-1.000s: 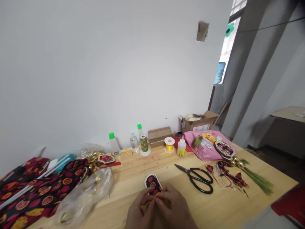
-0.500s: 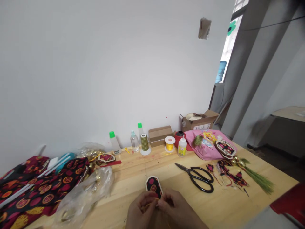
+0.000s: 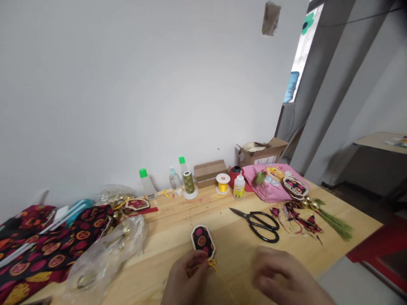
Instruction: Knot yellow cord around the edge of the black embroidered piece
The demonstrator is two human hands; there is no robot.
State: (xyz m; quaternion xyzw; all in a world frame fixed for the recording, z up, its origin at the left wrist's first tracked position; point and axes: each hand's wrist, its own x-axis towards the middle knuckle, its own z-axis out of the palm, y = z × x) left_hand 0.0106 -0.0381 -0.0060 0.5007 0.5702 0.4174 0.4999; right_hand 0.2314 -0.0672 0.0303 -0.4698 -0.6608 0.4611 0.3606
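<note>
My left hand (image 3: 187, 275) is closed in a pinch at the lower end of a pendant (image 3: 202, 241) with black patterned fabric and a pale rim. Yellow cord (image 3: 212, 264) is tied in a small knot or loop beside its fingertips, and a faint strand runs down from it. Smeared by motion, my right hand (image 3: 280, 271) is off to the right of the pendant, above the table; its fingers look curled, but whether anything is in them I cannot make out. Black-handled scissors (image 3: 262, 226) lie beyond it, blades pointing left.
Patterned fabric (image 3: 70, 241) and a plastic bag (image 3: 111, 250) of gold bells fill the left. Along the wall stand green thread (image 3: 188, 184), a yellow cord spool (image 3: 223, 186), a glue bottle (image 3: 239, 187) and boxes (image 3: 262, 153). Fabric scraps (image 3: 302, 220) and a tasselled pendant (image 3: 295, 187) lie right.
My right hand has left the cord and moved away to the right. My left hand stays at the pendant, which now shows more fully. The view has shifted slightly.
</note>
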